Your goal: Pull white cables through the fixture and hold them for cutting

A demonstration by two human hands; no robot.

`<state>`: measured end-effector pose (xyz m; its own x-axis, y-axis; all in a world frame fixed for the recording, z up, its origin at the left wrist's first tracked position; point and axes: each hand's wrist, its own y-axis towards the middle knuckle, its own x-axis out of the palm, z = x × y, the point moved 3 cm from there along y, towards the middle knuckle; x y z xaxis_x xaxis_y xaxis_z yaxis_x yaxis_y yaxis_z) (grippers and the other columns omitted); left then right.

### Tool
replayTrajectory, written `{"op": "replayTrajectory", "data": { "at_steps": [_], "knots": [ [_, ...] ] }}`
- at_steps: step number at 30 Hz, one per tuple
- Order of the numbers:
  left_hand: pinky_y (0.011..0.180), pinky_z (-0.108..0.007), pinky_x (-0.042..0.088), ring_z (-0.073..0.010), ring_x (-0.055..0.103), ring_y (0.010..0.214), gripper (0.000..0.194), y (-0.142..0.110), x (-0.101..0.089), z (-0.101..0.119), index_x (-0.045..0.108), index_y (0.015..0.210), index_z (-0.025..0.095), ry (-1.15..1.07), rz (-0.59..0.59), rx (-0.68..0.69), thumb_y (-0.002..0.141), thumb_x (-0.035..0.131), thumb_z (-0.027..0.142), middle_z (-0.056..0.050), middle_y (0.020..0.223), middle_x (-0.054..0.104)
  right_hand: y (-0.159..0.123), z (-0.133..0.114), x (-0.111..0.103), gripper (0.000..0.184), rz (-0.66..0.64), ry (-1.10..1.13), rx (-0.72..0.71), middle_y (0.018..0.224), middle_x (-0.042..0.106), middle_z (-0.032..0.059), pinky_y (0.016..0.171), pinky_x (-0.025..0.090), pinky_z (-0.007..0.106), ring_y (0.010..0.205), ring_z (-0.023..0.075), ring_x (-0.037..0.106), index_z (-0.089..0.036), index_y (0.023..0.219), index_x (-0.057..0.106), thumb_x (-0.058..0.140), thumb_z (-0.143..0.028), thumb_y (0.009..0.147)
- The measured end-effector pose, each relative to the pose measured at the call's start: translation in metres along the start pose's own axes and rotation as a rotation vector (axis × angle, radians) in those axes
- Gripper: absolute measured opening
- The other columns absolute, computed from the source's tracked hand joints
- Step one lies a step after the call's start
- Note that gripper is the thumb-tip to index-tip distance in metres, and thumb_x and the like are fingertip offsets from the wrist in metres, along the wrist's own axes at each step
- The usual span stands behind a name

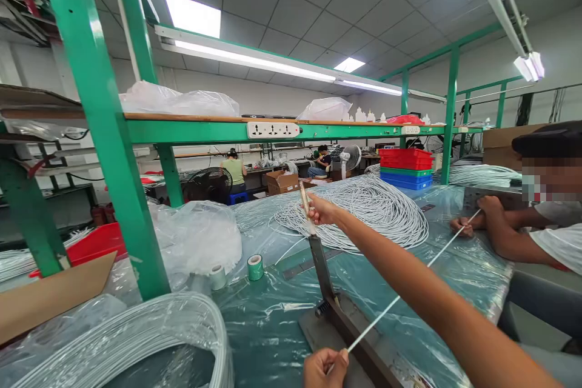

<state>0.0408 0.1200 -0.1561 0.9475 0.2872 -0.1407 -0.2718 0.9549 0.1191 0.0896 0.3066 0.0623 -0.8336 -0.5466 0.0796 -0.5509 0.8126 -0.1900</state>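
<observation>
My right hand (pixel 321 210) is wrapped round the upright lever handle (pixel 305 200) of a hand-operated metal lever tool. That tool has a flat steel base (pixel 313 330) on the plastic-covered table. Low in the view, my left hand (pixel 325 368) pinches one end of a thin white cable (pixel 386 309). Taut, the cable slants up to the right, passing behind my right forearm. A co-worker's hand (pixel 462 227) grips its far part at the right edge of the table. Past the lever lies a large coil of white cable (pixel 364 209).
A bagged cable coil (pixel 222 339) is at the lower left. Tape rolls, one green (pixel 255 267), stand left of the tool near clear plastic bags (pixel 200 236). Stacked red, green and blue trays (pixel 406 167) sit at the back. A green post (pixel 109 133) rises on the left.
</observation>
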Motion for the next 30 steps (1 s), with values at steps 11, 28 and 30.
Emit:
{"op": "replayTrajectory", "data": {
  "at_steps": [11, 28, 30],
  "knots": [
    [0.048, -0.022, 0.023, -0.0101, 0.033, 0.047, 0.04, -0.006, -0.003, 0.013, 0.051, 0.042, 0.016, -0.105, -0.09, -0.041, 0.053, 0.058, 0.053, 0.005, 0.042, 0.039, -0.203, 0.048, -0.035, 0.024, -0.08, 0.078, 0.052, 0.062, 0.063, 0.0063, 0.045, 0.047, 0.017, 0.05, 0.0108, 0.06, -0.015, 0.081, 0.046, 0.038, -0.037, 0.083],
    [0.049, -0.022, 0.021, -0.0101, 0.033, 0.05, 0.04, -0.014, -0.006, 0.032, 0.056, 0.047, 0.014, -0.083, -0.159, -0.109, 0.054, 0.059, 0.053, 0.003, 0.046, 0.043, -0.286, 0.142, -0.018, 0.054, 0.204, -0.3, 0.221, 0.05, 0.036, -0.0085, 0.03, 0.02, 0.012, 0.032, 0.0012, 0.028, -0.018, 0.121, 0.034, 0.05, -0.027, 0.07],
    [0.048, -0.022, 0.02, -0.0093, 0.03, 0.049, 0.041, -0.014, -0.005, 0.032, 0.056, 0.047, 0.014, -0.087, -0.164, -0.106, 0.053, 0.059, 0.054, 0.004, 0.045, 0.041, -0.288, 0.14, -0.017, 0.055, 0.218, -0.359, 0.231, 0.05, 0.036, -0.0081, 0.031, 0.022, 0.013, 0.032, 0.0019, 0.029, -0.019, 0.122, 0.034, 0.05, -0.027, 0.07]
  ]
}}
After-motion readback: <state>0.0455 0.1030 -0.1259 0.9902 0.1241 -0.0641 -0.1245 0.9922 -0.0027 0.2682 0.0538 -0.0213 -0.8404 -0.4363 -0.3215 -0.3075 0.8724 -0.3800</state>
